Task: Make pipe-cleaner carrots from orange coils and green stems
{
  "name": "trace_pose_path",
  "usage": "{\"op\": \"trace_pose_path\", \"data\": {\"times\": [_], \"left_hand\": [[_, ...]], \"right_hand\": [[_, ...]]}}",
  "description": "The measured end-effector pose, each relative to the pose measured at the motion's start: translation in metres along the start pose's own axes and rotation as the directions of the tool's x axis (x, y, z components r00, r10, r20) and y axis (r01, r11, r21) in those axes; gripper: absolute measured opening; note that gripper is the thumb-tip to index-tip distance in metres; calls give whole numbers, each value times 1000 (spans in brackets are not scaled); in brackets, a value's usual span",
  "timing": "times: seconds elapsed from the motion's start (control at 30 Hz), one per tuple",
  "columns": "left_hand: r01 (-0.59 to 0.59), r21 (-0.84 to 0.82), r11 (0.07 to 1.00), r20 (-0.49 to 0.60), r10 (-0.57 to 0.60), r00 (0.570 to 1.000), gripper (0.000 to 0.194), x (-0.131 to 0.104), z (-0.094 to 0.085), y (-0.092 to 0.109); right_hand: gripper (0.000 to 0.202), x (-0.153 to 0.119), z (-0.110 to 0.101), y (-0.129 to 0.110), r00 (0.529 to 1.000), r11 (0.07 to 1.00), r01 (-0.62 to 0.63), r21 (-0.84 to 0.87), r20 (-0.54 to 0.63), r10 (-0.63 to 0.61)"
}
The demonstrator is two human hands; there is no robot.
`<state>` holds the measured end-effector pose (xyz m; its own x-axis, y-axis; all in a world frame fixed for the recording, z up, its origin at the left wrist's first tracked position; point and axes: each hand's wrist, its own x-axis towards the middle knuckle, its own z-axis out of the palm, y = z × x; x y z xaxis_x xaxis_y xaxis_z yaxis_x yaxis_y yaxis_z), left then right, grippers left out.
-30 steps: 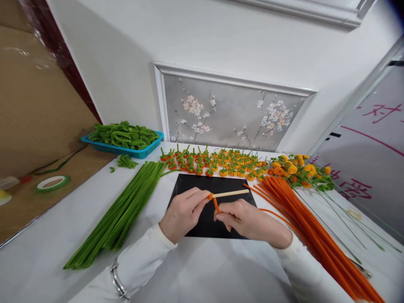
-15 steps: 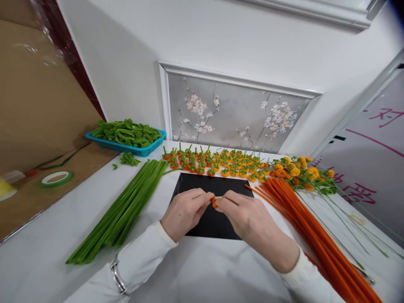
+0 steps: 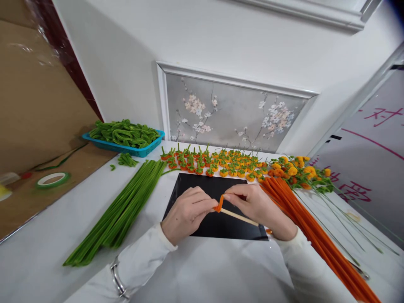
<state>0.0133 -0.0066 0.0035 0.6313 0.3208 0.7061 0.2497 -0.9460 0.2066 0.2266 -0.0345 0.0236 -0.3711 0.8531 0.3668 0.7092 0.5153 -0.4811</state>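
Note:
Above a black mat, my left hand pinches a light wooden stick at its left end, where an orange fuzzy stem bends round it. My right hand is closed on the upper end of that orange stem, just right of my left fingertips. The stick slants down to the right below my right hand. A bundle of orange fuzzy stems lies to the right, and a bundle of green ones to the left.
Behind the mat stand rows of small orange and yellow flower heads with green tops. A blue basket of green pieces is at the back left. Finished yellow-orange flowers lie at the back right. Green tape rests on cardboard at left.
My right hand has moved off the stick, up and to the right, drawing the orange stem upward. More of the stick now shows. My left hand stays nearly in place, slightly lower.

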Motion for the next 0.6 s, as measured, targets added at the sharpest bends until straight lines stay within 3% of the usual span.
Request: {"op": "trace_pose_path", "data": {"times": [0.1, 0.27, 0.37, 0.5, 0.6], "left_hand": [[3, -59, 998, -44, -6, 999, 17, -1, 0, -1], [71, -40, 997, -178, -77, 981, 19, 1, -1, -2], [173, -50, 984, -214, -180, 960, 13, 2, -3, 0], [332, -177, 927, -137, -357, 924, 10, 3, -5, 4], [429, -375, 822, -13, -467, 884, 11, 4, -6, 6]], "right_hand": [[38, -1, 1, 5, 992, 997, -6, 74, 128, -4], [30, -6, 11, -4, 988, 993, 29, 113, 149, -46], [30, -9, 16, -16, 982, 998, 43, 47, 179, -51], [30, -12, 19, -27, 985, 993, 88, -84, 159, -73], [29, -14, 20, -27, 983, 989, 105, -101, 160, -88]]}}
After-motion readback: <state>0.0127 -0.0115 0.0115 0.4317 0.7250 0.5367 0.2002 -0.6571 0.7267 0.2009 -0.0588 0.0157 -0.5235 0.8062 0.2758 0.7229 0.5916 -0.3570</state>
